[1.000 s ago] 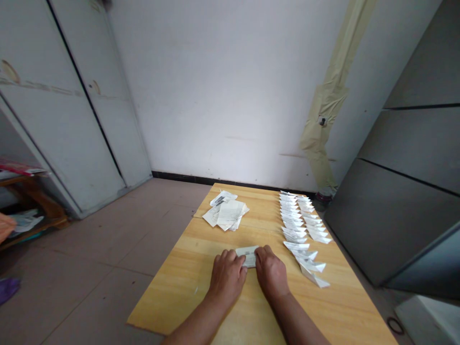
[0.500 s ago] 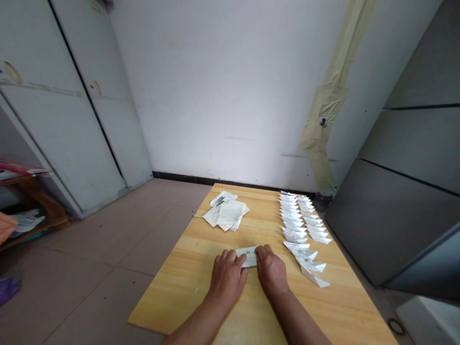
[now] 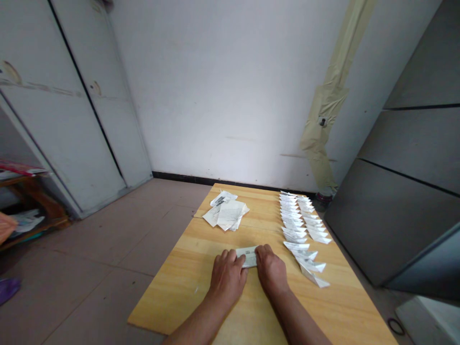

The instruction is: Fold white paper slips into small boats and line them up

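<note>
My left hand and my right hand rest side by side on a low wooden table. Both press with bent fingers on a small folded piece of printed paper that lies flat between them. Only the paper's far part shows beyond my fingertips. A loose pile of flat printed sheets lies farther back on the left. Two rows of several folded white paper shapes run along the table's right side, close to my right hand.
A dark grey cabinet stands tight against the table's right side. White cupboard doors are at the left, with a wooden shelf of clutter below them. A white wall is behind, and tiled floor lies to the left.
</note>
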Tool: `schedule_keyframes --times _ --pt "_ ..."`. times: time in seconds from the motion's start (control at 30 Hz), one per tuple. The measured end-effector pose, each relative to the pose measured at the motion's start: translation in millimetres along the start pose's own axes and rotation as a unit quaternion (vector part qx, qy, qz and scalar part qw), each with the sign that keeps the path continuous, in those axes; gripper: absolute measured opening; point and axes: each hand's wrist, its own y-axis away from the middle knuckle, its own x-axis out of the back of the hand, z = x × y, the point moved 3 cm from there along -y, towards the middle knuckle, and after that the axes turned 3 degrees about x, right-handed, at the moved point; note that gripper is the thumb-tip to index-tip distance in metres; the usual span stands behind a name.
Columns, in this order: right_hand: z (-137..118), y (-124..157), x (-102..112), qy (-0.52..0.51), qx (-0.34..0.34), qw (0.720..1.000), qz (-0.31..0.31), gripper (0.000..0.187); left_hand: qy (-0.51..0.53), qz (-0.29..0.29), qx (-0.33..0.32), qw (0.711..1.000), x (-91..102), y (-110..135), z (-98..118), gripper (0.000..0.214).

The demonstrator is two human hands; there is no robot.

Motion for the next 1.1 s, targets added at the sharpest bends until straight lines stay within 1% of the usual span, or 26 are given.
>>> schedule_keyframes --times 0.53,0.87,1.1 --pt "-1.4 0.6 3.5 -0.004 -0.007 1.0 0.004 0.022 0.002 0.002 -0.007 1.0 1.0 1.2 1.1 0.027" --pt "0.4 1.0 -0.6 0.013 0.005 1.0 0.007 0.021 -0.003 0.003 -0.005 1.0 -1.6 2.0 0.9 0.028" --pt "-0.3 0.7 2.0 0.004 0.001 1.0 0.005 0.021 -0.011 -0.001 -0.008 1.0 0.2 1.6 2.5 0.03"
